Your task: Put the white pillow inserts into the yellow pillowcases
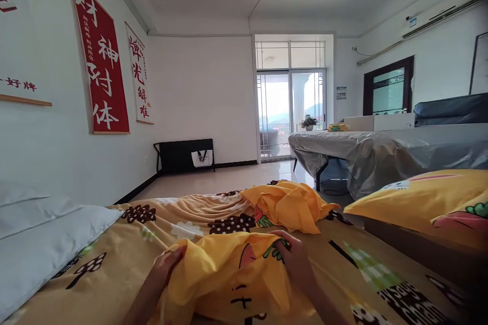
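A bright yellow patterned cloth (224, 274), like a cover, lies bunched on the bed in front of me and runs on to a crumpled heap (290, 205) farther off. My left hand (165, 266) grips its left edge, fingers curled into the fabric. On the right side my right hand (292, 259) pinches a fold near a green and orange print. Under both hands is a tan bedsheet (125, 249) with brown mushroom prints.
A white pillow (41, 238) lies at the left, a yellow pillow (427, 198) at the right. Beyond the bed stand a table under a grey plastic cover (381, 155), a black bench (185, 155) by the wall and a glass balcony door (290, 111).
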Demonstrator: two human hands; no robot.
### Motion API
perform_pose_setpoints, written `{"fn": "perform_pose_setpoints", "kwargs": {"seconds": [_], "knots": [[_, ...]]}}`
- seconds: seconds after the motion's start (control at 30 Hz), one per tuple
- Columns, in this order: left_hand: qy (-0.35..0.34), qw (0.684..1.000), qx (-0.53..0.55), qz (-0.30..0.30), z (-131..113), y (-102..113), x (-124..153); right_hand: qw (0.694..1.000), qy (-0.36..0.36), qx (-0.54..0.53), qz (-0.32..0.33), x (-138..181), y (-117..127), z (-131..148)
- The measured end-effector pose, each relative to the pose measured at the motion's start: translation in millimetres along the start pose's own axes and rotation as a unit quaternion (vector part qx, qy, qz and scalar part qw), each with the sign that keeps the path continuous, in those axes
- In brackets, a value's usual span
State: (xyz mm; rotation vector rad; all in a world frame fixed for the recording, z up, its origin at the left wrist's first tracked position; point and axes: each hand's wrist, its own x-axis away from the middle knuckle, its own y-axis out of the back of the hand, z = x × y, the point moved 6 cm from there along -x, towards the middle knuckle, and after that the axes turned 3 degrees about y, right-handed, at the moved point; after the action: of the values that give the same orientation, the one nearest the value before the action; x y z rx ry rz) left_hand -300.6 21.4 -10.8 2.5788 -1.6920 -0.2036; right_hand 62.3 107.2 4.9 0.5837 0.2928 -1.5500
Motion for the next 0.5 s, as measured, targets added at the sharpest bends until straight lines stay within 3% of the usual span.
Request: {"fn": "perform_pose_setpoints", "kwargs": {"seconds": [0.07,0.17,0.2,0.27,0.33,0.4,0.47,0.5], "knots": [[-0.014,0.998,-0.044,-0.041,-6,8,-2,1.000,-0.001,0.020,0.008,-3,6,0],[-0.153,0.958,-0.173,-0.172,-36,12,17,0.998,0.014,0.057,0.028,-5,9,3],[-0.220,0.934,-0.218,-0.179,-48,1,29,0.996,0.024,0.074,0.035,-5,9,5],[-0.358,0.876,-0.299,-0.119,-63,-40,57,0.991,0.047,0.117,0.042,-2,7,14],[-0.497,0.792,-0.351,-0.052,-65,-90,90,0.984,0.069,0.153,0.053,6,1,26],[-0.596,0.715,-0.363,-0.047,-58,-128,117,0.975,0.098,0.173,0.095,20,-10,43],[-0.624,0.689,-0.357,-0.091,-49,-147,129,0.954,0.149,0.186,0.181,40,-25,62],[-0.620,0.691,-0.354,-0.112,-46,-152,130,0.938,0.178,0.191,0.227,51,-33,72]]}}
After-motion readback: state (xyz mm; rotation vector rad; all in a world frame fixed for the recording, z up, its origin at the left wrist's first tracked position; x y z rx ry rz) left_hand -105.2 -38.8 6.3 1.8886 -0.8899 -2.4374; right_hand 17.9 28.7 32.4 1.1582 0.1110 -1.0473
